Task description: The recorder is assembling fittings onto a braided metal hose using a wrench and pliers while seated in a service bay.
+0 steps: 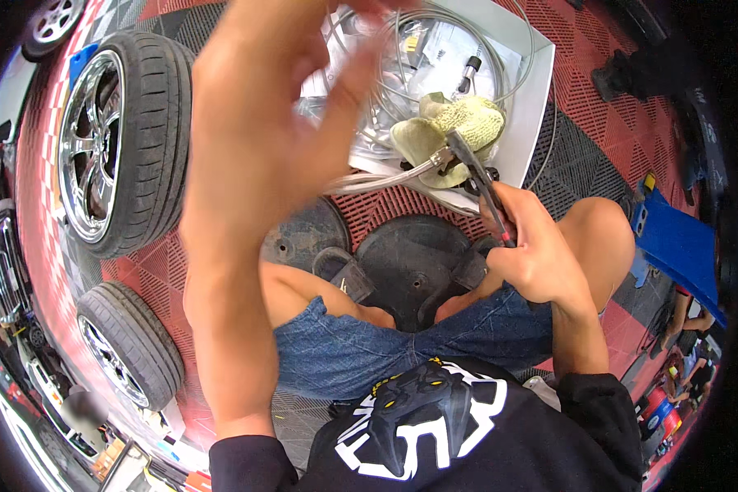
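My right hand [537, 246] is closed around the handles of dark pliers [482, 176] with a bit of red on them. The jaws reach to a metal fitting [441, 157] at the end of a braided hose [385, 179]; whether they grip it I cannot tell. Beneath the jaws is a pale yellow cloth or glove [473, 120], bunched at the near rim of a white box [538, 115]. Raised close to the camera, my left hand [283, 123] is blurred. Its thumb stands apart from the fingers, which the top edge partly cuts off, and nothing shows in it.
Coiled grey hoses [402, 49] and plastic bags lie in the box. Round black plates [414, 254] with handles sit between my legs. A chrome-wheeled tire [152, 139] and a smaller tire [143, 340] stand at left. A blue panel [676, 246] is at right.
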Motion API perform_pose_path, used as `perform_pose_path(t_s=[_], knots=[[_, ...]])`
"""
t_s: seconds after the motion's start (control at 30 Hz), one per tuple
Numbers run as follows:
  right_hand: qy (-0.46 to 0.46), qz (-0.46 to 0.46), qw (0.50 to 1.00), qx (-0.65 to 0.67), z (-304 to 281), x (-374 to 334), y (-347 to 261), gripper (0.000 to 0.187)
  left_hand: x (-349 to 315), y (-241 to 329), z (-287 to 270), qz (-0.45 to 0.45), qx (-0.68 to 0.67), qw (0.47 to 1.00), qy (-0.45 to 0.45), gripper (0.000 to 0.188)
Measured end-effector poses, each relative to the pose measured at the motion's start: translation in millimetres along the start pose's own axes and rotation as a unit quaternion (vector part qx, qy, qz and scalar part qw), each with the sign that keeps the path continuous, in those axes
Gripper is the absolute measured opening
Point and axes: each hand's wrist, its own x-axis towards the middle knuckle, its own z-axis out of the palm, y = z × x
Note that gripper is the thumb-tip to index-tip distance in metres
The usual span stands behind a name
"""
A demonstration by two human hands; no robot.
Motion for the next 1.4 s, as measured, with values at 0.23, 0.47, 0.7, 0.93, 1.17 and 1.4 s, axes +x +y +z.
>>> perform_pose_path(t_s=[0.23,0.47,0.7,0.93,1.17,1.4], knots=[[0.041,0.045,0.998,0.029,-17,-2,10,0.032,-19,44,-38,-0.149,0.179,0.9,-0.368,0.035],[0.029,-0.007,0.998,0.047,-33,-9,5,0.028,-12,21,-43,-0.28,-0.176,0.887,-0.323,0.026],[-0.026,0.074,0.97,0.232,-61,-20,27,0.025,-4,0,-55,-0.358,-0.539,0.762,0.028,0.018],[-0.107,0.082,0.805,0.578,-64,-43,48,0.016,22,-2,-55,-0.04,-0.539,0.803,0.253,0.015],[-0.119,0.075,0.68,0.72,-13,-30,30,0.015,40,14,-46,-0.063,-0.352,0.748,0.559,0.015],[-0.012,-0.094,0.675,0.732,18,-40,4,0.027,31,-23,-49,-0.179,-0.268,0.793,0.517,0.022]])
